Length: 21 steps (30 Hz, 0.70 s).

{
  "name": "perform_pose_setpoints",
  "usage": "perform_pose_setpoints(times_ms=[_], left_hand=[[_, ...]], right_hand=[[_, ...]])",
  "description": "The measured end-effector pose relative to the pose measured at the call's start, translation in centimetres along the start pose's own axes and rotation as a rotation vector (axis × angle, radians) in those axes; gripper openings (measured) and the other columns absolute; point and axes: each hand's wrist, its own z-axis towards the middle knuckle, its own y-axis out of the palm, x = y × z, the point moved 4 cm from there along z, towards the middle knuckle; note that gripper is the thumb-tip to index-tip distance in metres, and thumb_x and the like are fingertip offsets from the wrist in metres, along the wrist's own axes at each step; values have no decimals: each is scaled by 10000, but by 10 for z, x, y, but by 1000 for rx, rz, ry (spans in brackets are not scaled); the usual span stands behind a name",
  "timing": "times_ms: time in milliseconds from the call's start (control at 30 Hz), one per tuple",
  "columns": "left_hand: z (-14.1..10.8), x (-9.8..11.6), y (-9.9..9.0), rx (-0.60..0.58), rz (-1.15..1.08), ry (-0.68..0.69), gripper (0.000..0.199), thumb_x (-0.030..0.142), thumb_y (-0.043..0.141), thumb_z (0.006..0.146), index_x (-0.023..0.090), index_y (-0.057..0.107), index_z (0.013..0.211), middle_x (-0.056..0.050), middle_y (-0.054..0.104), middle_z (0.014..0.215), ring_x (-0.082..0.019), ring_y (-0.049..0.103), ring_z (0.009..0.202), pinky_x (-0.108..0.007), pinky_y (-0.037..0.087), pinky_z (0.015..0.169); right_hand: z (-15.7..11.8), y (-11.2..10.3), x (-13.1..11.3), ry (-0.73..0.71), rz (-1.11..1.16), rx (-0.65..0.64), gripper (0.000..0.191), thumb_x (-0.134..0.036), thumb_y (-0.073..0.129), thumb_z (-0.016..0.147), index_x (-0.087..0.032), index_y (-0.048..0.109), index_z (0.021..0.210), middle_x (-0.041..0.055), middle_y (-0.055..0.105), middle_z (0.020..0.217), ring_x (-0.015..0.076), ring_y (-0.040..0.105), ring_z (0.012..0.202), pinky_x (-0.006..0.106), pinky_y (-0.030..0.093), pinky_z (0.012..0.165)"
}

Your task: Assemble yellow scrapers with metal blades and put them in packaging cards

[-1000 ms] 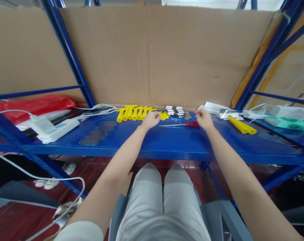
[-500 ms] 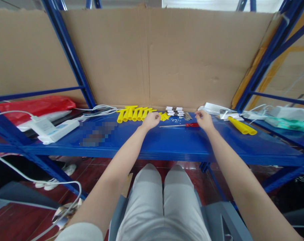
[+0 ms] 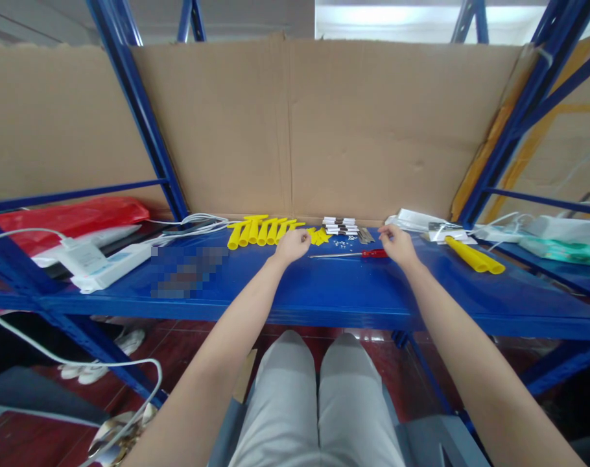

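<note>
My left hand (image 3: 294, 246) rests on the blue shelf with its fingers curled in; nothing shows in it. It lies beside a row of several yellow tapered plastic handles (image 3: 259, 231) and small flat yellow pieces (image 3: 321, 236). My right hand (image 3: 398, 245) is at the shelf too, its fingers loosely bent and apart, with nothing visible between them. Close by its fingertips is the red handle of a screwdriver (image 3: 374, 253), whose shaft points left. Between my hands are tiny loose parts (image 3: 342, 244), white-and-black bundles (image 3: 341, 226) and thin grey metal plates (image 3: 365, 235).
Two yellow-handled tools (image 3: 474, 255) lie at the right near white packaging (image 3: 415, 219). A white power strip (image 3: 111, 266), white cables (image 3: 205, 222) and a red bag (image 3: 81, 219) sit at the left. A cardboard panel (image 3: 295, 130) stands behind; blue posts (image 3: 146, 117) flank it.
The view has tilted up slightly, so the shelf appears lower. My hands stay in nearly the same places, and nothing on the shelf has visibly moved.
</note>
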Motion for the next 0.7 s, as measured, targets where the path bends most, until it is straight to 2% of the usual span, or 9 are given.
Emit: perform_pose_setpoints(times_ms=[167, 267, 333, 400, 500, 600, 700], left_hand=[[6, -20, -4, 93, 58, -157, 189, 168, 520, 793, 188, 705, 762, -83, 750, 845, -243, 691, 851, -314, 530, 744], [17, -36, -12, 129, 44, -163, 184, 130, 519, 769, 187, 682, 705, -99, 752, 842, -253, 697, 849, -334, 537, 758], [26, -48, -20, 107, 48, -156, 170, 118, 526, 752, 187, 666, 685, -110, 751, 839, -254, 700, 831, -334, 536, 744], [34, -60, -29, 34, 96, -171, 158, 125, 530, 741, 190, 661, 681, -113, 748, 830, -251, 701, 808, -326, 534, 719], [39, -73, -37, -42, 189, -193, 166, 126, 527, 712, 193, 647, 620, -109, 728, 735, -254, 695, 759, -333, 529, 711], [34, -75, -33, -84, 242, -197, 147, 134, 552, 687, 190, 660, 604, -115, 727, 741, -269, 693, 792, -349, 529, 750], [27, -68, -24, -96, 292, -186, 164, 181, 557, 727, 178, 721, 725, -137, 738, 905, -284, 679, 929, -368, 517, 837]], right_hand=[[-1, 0, -3, 25, -19, -32, 140, -193, 479, 741, -217, 607, 793, 91, 715, 806, 253, 665, 776, 398, 515, 787], [-1, 1, -3, -15, -4, -23, 139, -204, 485, 736, -226, 612, 787, 85, 716, 803, 251, 662, 776, 391, 523, 774], [0, 2, -2, -46, 5, -12, 143, -209, 487, 730, -230, 617, 785, 81, 718, 795, 249, 657, 764, 389, 528, 759], [0, 3, -1, -60, 4, -6, 149, -213, 486, 727, -230, 622, 787, 80, 719, 793, 247, 655, 754, 387, 529, 746], [0, 4, 0, -62, -2, -5, 156, -215, 488, 726, -227, 630, 789, 80, 720, 796, 246, 653, 751, 384, 528, 739], [-1, 4, -1, -50, -7, -6, 161, -212, 486, 727, -225, 633, 792, 84, 722, 808, 248, 654, 759, 384, 525, 739], [-1, 4, -1, -29, -11, -9, 166, -206, 477, 729, -218, 629, 795, 88, 720, 816, 248, 658, 768, 387, 523, 745]])
